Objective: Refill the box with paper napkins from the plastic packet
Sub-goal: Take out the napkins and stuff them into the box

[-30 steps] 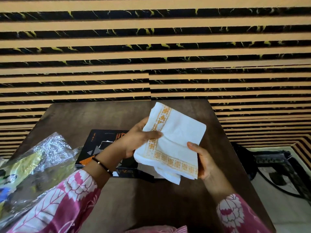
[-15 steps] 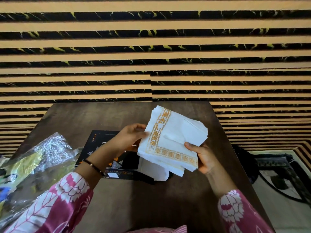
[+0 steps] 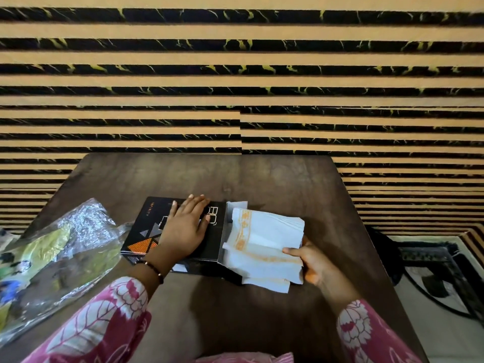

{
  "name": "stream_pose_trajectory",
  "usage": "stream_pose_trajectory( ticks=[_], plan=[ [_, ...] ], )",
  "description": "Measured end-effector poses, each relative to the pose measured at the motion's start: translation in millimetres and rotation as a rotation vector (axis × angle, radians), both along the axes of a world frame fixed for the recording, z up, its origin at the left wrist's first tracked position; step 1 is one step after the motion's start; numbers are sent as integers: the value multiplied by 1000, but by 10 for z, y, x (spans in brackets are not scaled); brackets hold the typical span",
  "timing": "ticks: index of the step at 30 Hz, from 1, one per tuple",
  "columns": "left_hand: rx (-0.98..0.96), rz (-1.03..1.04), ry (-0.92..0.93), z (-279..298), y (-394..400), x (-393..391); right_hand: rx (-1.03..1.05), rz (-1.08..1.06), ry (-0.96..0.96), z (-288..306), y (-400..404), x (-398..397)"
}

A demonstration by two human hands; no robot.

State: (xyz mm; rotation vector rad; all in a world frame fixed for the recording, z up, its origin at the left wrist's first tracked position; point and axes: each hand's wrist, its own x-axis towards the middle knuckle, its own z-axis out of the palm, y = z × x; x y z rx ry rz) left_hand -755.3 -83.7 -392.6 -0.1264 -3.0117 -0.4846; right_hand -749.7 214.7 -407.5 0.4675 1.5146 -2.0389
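A flat black box (image 3: 150,231) with orange and grey triangles lies in the middle of the brown table (image 3: 262,179). Its right end is open. My left hand (image 3: 184,227) rests flat on the box top, fingers spread. My right hand (image 3: 311,260) grips a stack of white paper napkins (image 3: 267,242) with an orange border, whose left edge sits at the box's open end. The crumpled clear plastic packet (image 3: 60,255), with green and blue print, lies on the table's left side.
A striped orange and black wall stands right behind the table. At the right, past the table edge, a dark metal frame (image 3: 432,258) stands on a pale floor. My pink patterned sleeves fill the bottom of the view.
Both hands have come down from mid-air. My left hand has let go of the napkins and now lies on the box. My right hand has brought the stack to the box's open end.
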Motion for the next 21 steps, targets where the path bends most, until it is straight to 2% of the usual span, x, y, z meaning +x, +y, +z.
stream_pose_trajectory(
  ticks=[5, 12, 17, 19, 21],
  plan=[
    [17, -1, 3, -5, 11, 10, -51, 122, 30, 16, -115, -13],
    [23, 13, 17, 5, 32, 20, -37, -60, 62, 79, -241, -96],
    [45, 14, 28, -1, 25, 13, -188, -164, -191, 89, -220, -99],
    [46, 10, 36, -9, 20, 12, -145, -134, -214, 46, -211, -61],
    [51, 5, 48, -24, 16, 11, -25, -67, -127, -3, -198, -47]
  ],
)
